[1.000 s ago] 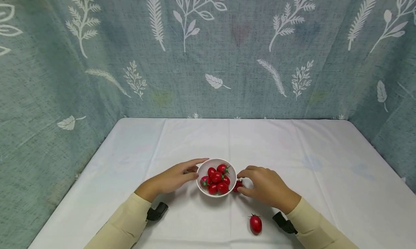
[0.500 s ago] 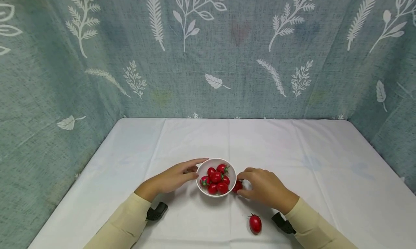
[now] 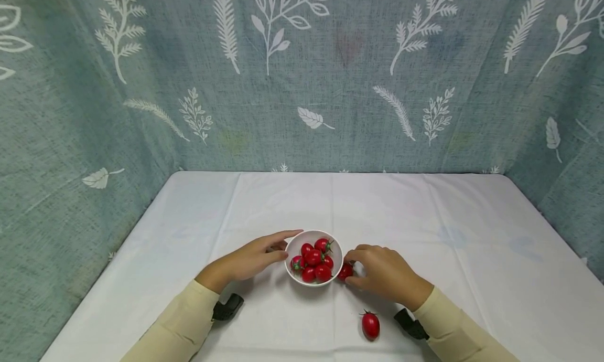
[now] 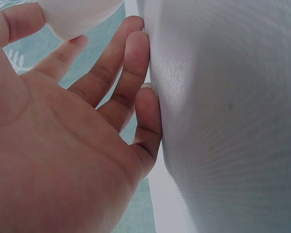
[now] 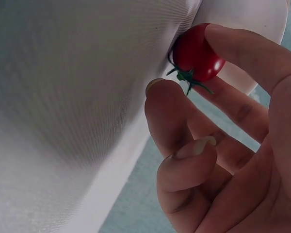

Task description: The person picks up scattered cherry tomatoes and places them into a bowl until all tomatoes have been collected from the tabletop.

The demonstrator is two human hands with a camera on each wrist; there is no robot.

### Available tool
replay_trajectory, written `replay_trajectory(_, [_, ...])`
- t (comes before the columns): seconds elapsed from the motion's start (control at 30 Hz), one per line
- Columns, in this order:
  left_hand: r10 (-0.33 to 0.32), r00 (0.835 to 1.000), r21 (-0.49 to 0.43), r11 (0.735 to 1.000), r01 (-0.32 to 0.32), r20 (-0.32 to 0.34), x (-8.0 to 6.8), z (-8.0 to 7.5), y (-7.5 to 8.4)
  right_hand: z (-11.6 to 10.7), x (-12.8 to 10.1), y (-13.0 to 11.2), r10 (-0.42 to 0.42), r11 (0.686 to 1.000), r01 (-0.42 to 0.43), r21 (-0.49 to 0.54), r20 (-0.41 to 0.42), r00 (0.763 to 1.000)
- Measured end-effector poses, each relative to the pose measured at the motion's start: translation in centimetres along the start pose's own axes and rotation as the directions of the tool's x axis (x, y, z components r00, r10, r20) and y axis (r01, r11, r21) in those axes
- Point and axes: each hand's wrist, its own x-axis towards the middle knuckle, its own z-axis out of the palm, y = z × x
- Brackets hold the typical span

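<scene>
A white bowl (image 3: 291, 278) with several red cherry tomatoes (image 3: 313, 257) inside stands on the white cloth. My left hand (image 3: 253, 256) touches its left side with thumb and index finger. In the left wrist view, the other fingers (image 4: 136, 60) extend loosely beside the cloth, below the bowl (image 4: 77, 17). At the bowl's right side, my right hand (image 3: 384, 273) pinches a cherry tomato (image 5: 196, 52) between thumb and index finger. That tomato has a green stem and sits low, close to the cloth. The remaining right fingers curl loosely.
One more cherry tomato (image 3: 370, 326) lies on the tablecloth (image 3: 264, 330), nearer me and left of my right wrist. A blue-green curtain (image 3: 264, 99) with white leaf prints hangs behind the table and along both sides.
My right hand shifts slightly toward me and to the left around the tomato beside the bowl. The left hand and bowl stay in place.
</scene>
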Motion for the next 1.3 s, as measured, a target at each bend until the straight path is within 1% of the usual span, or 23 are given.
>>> replay_trajectory(0.27, [-0.001, 1.0, 0.005, 1.0, 0.001, -0.001, 0.0, 0.0, 0.0, -0.2, 0.0, 0.0, 0.015, 1.0, -0.015, -0.003, 0.008, 1.0])
replay_trajectory(0.43, [0.004, 1.0, -0.001, 1.0, -0.004, 0.002, 0.0, 0.0, 0.0, -0.5, -0.1, -0.1, 0.027, 1.0, -0.027, -0.016, -0.003, 1.0])
replay_trajectory(0.67, [-0.009, 1.0, -0.012, 1.0, 0.009, -0.002, 0.0, -0.1, 0.1, -0.8, -0.1, 0.1, 0.033, 0.999, -0.034, -0.032, -0.037, 0.999])
replay_trajectory(0.9, [-0.008, 1.0, -0.014, 1.0, 0.008, -0.004, 0.0, 0.0, 0.0, -1.0, 0.0, 0.5, 0.02, 0.998, -0.025, -0.062, -0.075, 0.997])
replay_trajectory(1.3, [-0.003, 1.0, -0.033, 0.999, 0.003, 0.0, 0.1, 0.1, 0.0, -1.9, -0.5, 0.8, 0.015, 0.998, -0.023, -0.052, -0.151, 0.988])
